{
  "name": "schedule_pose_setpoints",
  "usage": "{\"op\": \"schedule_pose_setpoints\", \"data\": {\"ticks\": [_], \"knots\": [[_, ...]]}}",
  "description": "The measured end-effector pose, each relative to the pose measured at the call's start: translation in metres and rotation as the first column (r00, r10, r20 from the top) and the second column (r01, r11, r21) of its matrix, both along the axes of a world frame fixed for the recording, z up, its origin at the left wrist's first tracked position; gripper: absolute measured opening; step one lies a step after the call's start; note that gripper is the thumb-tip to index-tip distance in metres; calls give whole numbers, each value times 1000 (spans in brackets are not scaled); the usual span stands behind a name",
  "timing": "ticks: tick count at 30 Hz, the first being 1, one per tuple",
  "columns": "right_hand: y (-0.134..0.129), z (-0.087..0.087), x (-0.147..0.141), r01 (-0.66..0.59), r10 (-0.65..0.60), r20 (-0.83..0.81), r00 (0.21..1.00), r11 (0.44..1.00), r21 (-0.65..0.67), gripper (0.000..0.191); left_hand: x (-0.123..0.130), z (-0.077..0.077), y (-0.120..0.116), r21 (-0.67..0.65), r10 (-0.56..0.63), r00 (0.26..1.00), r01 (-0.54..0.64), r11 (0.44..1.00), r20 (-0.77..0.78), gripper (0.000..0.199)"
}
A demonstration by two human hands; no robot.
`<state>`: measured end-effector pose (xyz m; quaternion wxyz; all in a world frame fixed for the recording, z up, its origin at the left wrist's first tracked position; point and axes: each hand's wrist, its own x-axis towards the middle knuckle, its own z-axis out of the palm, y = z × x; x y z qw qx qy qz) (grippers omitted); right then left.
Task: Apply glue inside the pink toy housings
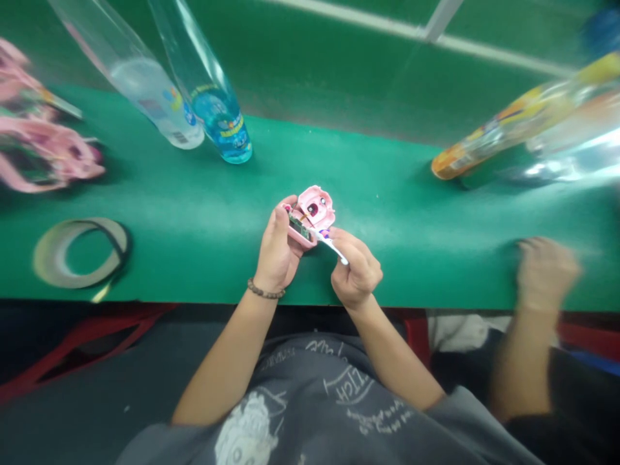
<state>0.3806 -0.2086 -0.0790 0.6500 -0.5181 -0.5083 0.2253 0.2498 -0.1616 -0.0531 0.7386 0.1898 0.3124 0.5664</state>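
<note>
My left hand (277,248) is closed around a small pink plastic case (303,240), held just above the green table. A green circuit board (299,226) shows inside it. Behind the board, a pink cover (317,205) with a dark red opening stands folded away, and thin wires run between the two parts. Between thumb and fingers, my right hand (356,265) grips a thin white strip (336,249), whose far end reaches the case's right edge. A small purple-blue spot shows beside those fingertips; what it belongs to is unclear.
Blurred pink casings (53,155) and a tape roll (80,253) lie to the left. A clear bottle (159,106) and a blue-liquid bottle (223,126) stand at the back, an orange-yellow bottle (477,148) at right. Another person's hand (547,271) rests at the right edge.
</note>
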Motion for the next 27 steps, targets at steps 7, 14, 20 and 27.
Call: {"op": "schedule_pose_setpoints", "data": {"ticks": [7,14,20,27], "knots": [[5,25,-8,138,-134,-236,963,990,4,16,-10,6,1,-115,-35,996,44,992,79,40],[34,33,-11,-194,160,-163,974,954,-226,12,-12,7,4,-95,-38,993,49,994,111,41],[32,25,-13,-182,173,-60,983,960,-213,10,-9,9,4,-116,-39,995,50,992,96,38],[32,25,-15,-195,199,21,980,973,-126,15,-7,8,6,-132,-20,1000,17,991,-24,42]]}}
